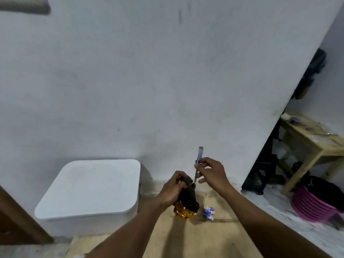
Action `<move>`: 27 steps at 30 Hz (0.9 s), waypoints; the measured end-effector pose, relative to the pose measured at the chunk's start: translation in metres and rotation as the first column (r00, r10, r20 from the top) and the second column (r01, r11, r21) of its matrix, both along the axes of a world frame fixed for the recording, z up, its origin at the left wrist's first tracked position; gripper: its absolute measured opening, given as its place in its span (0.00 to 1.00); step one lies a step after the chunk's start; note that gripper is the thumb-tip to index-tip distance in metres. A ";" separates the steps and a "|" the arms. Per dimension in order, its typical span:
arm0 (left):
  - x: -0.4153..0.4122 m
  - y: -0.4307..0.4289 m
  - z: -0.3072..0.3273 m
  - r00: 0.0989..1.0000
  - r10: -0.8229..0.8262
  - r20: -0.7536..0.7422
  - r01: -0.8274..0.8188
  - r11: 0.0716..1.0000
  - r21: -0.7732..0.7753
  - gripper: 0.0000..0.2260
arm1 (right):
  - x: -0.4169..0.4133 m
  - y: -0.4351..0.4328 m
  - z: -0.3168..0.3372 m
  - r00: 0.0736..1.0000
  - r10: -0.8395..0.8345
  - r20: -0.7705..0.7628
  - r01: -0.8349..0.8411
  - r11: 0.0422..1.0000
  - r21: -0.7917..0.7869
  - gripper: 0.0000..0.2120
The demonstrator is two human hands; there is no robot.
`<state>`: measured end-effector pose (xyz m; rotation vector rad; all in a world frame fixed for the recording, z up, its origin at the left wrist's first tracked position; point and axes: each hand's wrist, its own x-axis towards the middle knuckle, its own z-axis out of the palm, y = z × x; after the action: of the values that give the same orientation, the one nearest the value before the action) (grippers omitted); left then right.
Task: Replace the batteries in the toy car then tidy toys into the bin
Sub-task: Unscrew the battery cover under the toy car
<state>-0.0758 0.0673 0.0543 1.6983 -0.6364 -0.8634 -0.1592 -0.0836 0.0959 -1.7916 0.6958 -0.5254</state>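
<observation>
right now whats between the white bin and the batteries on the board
In the head view, the toy car stands between the white bin and the batteries, gripped by the left hand.

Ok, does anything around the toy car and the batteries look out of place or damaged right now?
Nothing stands out. The left hand holds the toy car on end while the right hand works a screwdriver at its black underside. Two batteries lie together on the wooden surface beside it, and the white bin is closed. The picture is blurry, so small damage would not show.
</observation>
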 end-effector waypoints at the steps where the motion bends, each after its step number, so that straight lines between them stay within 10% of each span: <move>1: 0.000 -0.001 0.004 1.000 0.012 -0.024 -0.012 1.000 -0.011 0.11 | -0.001 -0.002 0.005 1.000 0.003 0.030 -0.004 1.000 0.017 0.04; 27: 0.010 -0.025 -0.017 0.978 0.205 0.048 -0.184 0.944 -0.272 0.09 | 0.001 -0.005 0.014 0.949 0.104 0.298 -0.083 0.993 -0.081 0.11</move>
<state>-0.0653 0.0427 0.0377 1.5239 -0.5948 -0.5490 -0.1579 -0.0888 0.1103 -1.7467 0.3833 -0.7472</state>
